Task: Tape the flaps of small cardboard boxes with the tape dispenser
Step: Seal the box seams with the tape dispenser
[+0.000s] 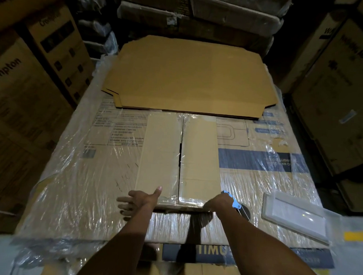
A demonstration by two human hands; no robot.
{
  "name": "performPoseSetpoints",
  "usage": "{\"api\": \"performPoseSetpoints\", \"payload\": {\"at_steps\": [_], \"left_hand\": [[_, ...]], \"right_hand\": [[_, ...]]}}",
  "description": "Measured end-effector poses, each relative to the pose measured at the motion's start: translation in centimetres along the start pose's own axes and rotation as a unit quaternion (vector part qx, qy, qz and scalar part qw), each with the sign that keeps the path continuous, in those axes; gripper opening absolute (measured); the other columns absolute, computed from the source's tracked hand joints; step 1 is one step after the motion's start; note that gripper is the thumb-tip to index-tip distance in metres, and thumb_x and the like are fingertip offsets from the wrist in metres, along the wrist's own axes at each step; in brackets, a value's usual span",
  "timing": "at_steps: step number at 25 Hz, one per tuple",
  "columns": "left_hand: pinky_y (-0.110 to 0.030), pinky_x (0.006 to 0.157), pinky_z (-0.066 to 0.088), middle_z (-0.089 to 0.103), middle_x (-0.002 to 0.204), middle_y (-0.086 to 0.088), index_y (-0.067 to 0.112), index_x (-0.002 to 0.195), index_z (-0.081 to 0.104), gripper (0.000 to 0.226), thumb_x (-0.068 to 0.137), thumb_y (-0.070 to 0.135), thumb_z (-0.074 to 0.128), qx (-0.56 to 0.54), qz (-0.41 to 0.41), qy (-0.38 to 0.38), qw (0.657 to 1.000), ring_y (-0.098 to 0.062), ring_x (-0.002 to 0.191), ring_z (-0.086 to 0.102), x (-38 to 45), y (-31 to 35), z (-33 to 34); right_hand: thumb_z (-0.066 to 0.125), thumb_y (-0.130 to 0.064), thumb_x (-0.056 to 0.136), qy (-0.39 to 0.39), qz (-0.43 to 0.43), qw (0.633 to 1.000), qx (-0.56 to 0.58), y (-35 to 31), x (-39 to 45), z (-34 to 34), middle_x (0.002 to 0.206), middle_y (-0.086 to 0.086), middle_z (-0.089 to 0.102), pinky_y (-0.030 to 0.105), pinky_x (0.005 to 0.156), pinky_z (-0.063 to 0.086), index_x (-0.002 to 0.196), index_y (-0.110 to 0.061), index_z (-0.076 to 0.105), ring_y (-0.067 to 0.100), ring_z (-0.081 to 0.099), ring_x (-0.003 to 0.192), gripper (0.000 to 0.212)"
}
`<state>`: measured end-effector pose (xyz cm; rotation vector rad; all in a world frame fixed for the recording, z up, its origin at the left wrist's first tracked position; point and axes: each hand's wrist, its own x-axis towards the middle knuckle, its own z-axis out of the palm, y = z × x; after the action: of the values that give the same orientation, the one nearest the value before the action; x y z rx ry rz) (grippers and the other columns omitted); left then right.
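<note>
While our left hand [140, 199] steadies the small brown cardboard box [178, 156] with fingers spread and thumb on its flap, our right hand [218, 202] apparently grips the blue tape dispenser [235, 203] at the near edge, ready to seal the centre seam.

Small box [179, 158] lies before flat cardboard [190, 76], tray [296, 217] right.

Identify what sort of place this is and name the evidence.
Probably a warehouse or stockroom: tall stacks of printed appliance cartons all around, a shrink-wrapped carton used as a bench, and flattened cardboard blanks awaiting assembly.
</note>
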<state>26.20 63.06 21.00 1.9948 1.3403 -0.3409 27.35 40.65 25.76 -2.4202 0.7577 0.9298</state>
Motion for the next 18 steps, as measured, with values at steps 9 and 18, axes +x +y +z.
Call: {"api": "performPoseSetpoints", "payload": {"at_steps": [9,18], "left_hand": [[-0.058,0.104,0.033,0.03,0.144,-0.018,0.005,0.131,0.025,0.098,0.068,0.057,0.079,0.02,0.075,-0.036,0.996,-0.043,0.127,0.033,0.6,0.0,-0.4],[-0.055,0.101,0.04,0.03,0.146,-0.02,0.004,0.145,0.008,0.117,0.069,0.057,0.079,0.151,0.138,-0.049,0.978,-0.04,0.128,0.039,1.0,1.9,-1.4]], "right_hand": [[0.074,-0.038,0.078,0.093,0.052,0.987,0.117,0.5,1.3,2.0,0.114,0.012,0.065,0.027,0.082,0.052,0.125,-0.002,0.054,0.025,0.063,0.105,0.063],[0.072,-0.051,0.039,0.051,0.067,0.996,-0.03,0.2,7.7,3.4,0.079,0.0,0.066,0.037,0.081,0.055,0.084,-0.016,0.066,0.021,0.066,0.075,0.057]]}}
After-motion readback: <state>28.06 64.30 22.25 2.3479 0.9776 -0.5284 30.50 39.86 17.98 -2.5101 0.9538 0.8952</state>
